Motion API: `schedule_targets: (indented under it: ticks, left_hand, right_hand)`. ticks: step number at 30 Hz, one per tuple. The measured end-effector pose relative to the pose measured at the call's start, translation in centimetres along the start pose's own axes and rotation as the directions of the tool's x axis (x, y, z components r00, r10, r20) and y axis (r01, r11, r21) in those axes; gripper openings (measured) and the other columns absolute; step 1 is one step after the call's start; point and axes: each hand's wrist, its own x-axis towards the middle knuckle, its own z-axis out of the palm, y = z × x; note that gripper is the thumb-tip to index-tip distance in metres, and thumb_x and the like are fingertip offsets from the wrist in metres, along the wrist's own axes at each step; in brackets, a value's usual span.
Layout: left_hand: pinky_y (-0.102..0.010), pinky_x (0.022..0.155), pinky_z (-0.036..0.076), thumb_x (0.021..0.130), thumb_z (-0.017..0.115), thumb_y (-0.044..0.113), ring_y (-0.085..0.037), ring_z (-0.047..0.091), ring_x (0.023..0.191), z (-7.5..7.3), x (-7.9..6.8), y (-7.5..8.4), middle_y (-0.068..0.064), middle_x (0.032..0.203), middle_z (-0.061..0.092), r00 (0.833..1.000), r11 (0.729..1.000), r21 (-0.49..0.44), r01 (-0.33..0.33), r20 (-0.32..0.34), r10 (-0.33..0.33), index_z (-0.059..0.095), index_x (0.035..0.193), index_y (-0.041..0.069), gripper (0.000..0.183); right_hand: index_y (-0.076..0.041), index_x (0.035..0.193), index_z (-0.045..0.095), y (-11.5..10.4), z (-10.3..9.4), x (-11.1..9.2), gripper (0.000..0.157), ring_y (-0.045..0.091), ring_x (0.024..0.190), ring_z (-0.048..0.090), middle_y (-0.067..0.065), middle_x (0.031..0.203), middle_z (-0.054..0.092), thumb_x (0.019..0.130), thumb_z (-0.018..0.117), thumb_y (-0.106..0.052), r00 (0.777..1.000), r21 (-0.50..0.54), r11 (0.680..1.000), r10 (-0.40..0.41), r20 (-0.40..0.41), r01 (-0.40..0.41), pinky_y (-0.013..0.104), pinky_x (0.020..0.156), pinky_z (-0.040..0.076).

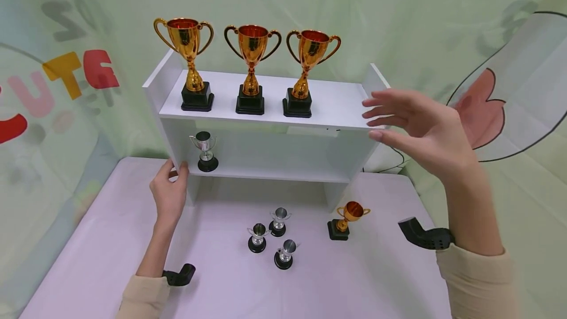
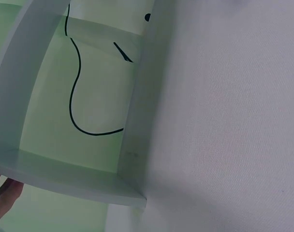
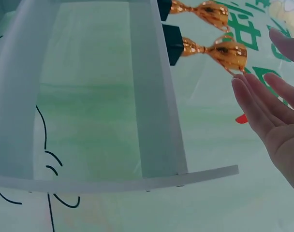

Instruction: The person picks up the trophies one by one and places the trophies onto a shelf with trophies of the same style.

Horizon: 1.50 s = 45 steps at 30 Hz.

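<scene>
A white two-tier shelf stands on the table. My left hand pinches its left side panel near the lower board; in the left wrist view only fingertips show at the panel. My right hand hangs in the air by the upper right corner, fingers extended and holding nothing. Three gold trophy cups, a left one, a middle one and a right one, stand in a row on the top board. A small silver trophy cup stands at the left end of the lower board.
On the table before the shelf are three small silver cups: one at the back, one at left and one in front. A smaller gold cup stands by the shelf's right foot. Printed cloth hangs behind.
</scene>
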Motion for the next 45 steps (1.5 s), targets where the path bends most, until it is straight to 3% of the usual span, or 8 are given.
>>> schedule_targets:
  ticks: [4, 10, 15, 22, 29, 33, 38, 45]
  left_hand:
    - [-0.005, 0.065, 0.045, 0.099, 0.062, 0.013, -0.017, 0.063, 0.084, 0.0, 0.0, 0.0, -0.013, 0.115, 0.076, 1.0, 1.0, 0.004, 0.005, -0.005, -0.005, 0.074, 0.121, 0.007, 0.026]
    - [-0.006, 0.065, 0.046, 0.098, 0.064, 0.014, -0.011, 0.063, 0.083, 0.1, 0.1, 0.0, -0.012, 0.114, 0.076, 1.0, 1.0, 0.007, 0.011, -0.007, -0.011, 0.074, 0.119, 0.007, 0.025]
    - [-0.007, 0.065, 0.046, 0.098, 0.064, 0.014, -0.005, 0.062, 0.081, -0.1, 0.1, -0.1, -0.012, 0.114, 0.076, 1.0, 1.0, 0.004, 0.011, -0.012, -0.011, 0.074, 0.12, 0.007, 0.025]
    - [-0.006, 0.065, 0.045, 0.098, 0.064, 0.014, -0.018, 0.063, 0.084, 0.0, 0.1, -0.1, -0.012, 0.116, 0.076, 1.0, 1.0, -0.001, 0.006, -0.004, -0.006, 0.074, 0.121, 0.007, 0.026]
    - [-0.006, 0.065, 0.045, 0.098, 0.064, 0.014, -0.02, 0.064, 0.085, 0.0, 0.1, -0.2, -0.012, 0.115, 0.076, 1.0, 1.0, 0.004, 0.019, -0.006, -0.019, 0.074, 0.12, 0.007, 0.025]
    - [-0.006, 0.065, 0.046, 0.099, 0.063, 0.014, -0.023, 0.064, 0.087, -0.1, 0.0, -0.3, -0.013, 0.117, 0.075, 1.0, 1.0, -0.006, 0.009, 0.0, -0.009, 0.074, 0.122, 0.007, 0.026]
    - [-0.005, 0.065, 0.045, 0.099, 0.063, 0.013, -0.023, 0.064, 0.088, -0.2, 0.0, -0.3, -0.014, 0.12, 0.075, 1.0, 1.0, -0.015, -0.003, 0.007, 0.003, 0.073, 0.125, 0.006, 0.028]
    - [-0.006, 0.065, 0.046, 0.099, 0.063, 0.014, -0.012, 0.062, 0.083, -0.2, 0.0, -0.2, -0.012, 0.119, 0.075, 1.0, 1.0, -0.005, 0.002, 0.008, -0.002, 0.073, 0.124, 0.007, 0.028]
  right_hand:
    - [0.023, 0.132, 0.052, 0.7, 0.8, -1.6, 0.058, 0.025, 0.109, 0.07, 0.024, 0.127, 0.066, 0.077, 0.069, 0.029, 0.995, -0.013, 0.996, -0.082, 0.052, 0.083, 0.029, 0.094, 0.057]
    - [0.023, 0.129, 0.054, 2.0, 1.6, -3.9, 0.058, 0.022, 0.112, 0.07, 0.021, 0.13, 0.067, 0.076, 0.075, 0.024, 0.991, -0.009, 0.995, -0.1, 0.089, 0.102, 0.026, 0.095, 0.056]
    - [0.018, 0.13, 0.056, 2.8, 2.2, -5.2, 0.061, 0.018, 0.114, 0.068, 0.017, 0.13, 0.067, 0.073, 0.074, 0.028, 0.994, -0.097, 0.994, -0.044, 0.103, 0.054, 0.026, 0.096, 0.055]
    - [0.009, 0.134, 0.059, 3.4, 2.7, -6.9, 0.065, 0.016, 0.112, 0.068, 0.016, 0.13, 0.067, 0.074, 0.074, 0.027, 0.993, -0.215, 0.974, 0.09, 0.077, -0.072, 0.026, 0.097, 0.055]
    - [0.01, 0.133, 0.059, 4.3, 3.0, -8.1, 0.064, 0.015, 0.109, 0.069, 0.008, 0.129, 0.069, 0.073, 0.073, 0.028, 0.997, -0.206, 0.978, 0.056, 0.058, -0.043, 0.023, 0.095, 0.055]
    - [0.006, 0.135, 0.06, 4.5, 3.1, -8.9, 0.064, 0.011, 0.108, 0.069, 0.002, 0.127, 0.07, 0.075, 0.074, 0.025, 0.995, -0.268, 0.96, 0.096, 0.036, -0.083, 0.021, 0.093, 0.055]
    - [0.001, 0.134, 0.062, 5.4, 3.3, -9.8, 0.065, 0.01, 0.109, 0.068, 0.007, 0.125, 0.071, 0.075, 0.077, 0.021, 0.994, -0.333, 0.938, 0.11, 0.008, -0.101, 0.019, 0.094, 0.054]
    - [-0.012, 0.134, 0.065, 7.1, 3.0, -11.4, 0.061, 0.0, 0.113, 0.064, -0.004, 0.126, 0.07, 0.079, 0.083, 0.006, 0.974, -0.455, 0.863, 0.221, -0.048, -0.218, 0.012, 0.098, 0.048]
